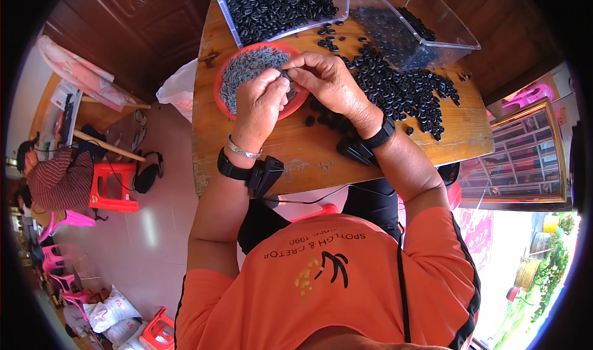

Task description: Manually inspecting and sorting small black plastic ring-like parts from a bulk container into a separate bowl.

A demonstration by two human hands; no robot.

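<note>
My left hand (260, 103) and my right hand (330, 83) meet over a round red bowl (218, 91). Fingers of both are pinched together around a small dark piece (285, 75), mostly covered by the fingertips, so its exact kind cannot be made out. Many small grey slender pieces (247, 66) fill the bowl. To the right of my right hand, a heap of small black oval parts with holes (395, 81) spreads over the wooden table (296, 158).
A clear plastic bin (232, 13) full of black parts stands at the far edge. Another clear bin (454, 38) lies tilted beside it, with black parts inside. A cable (309, 200) runs below the table edge. Left on the floor is a red stool (114, 186), near a seated person (62, 180).
</note>
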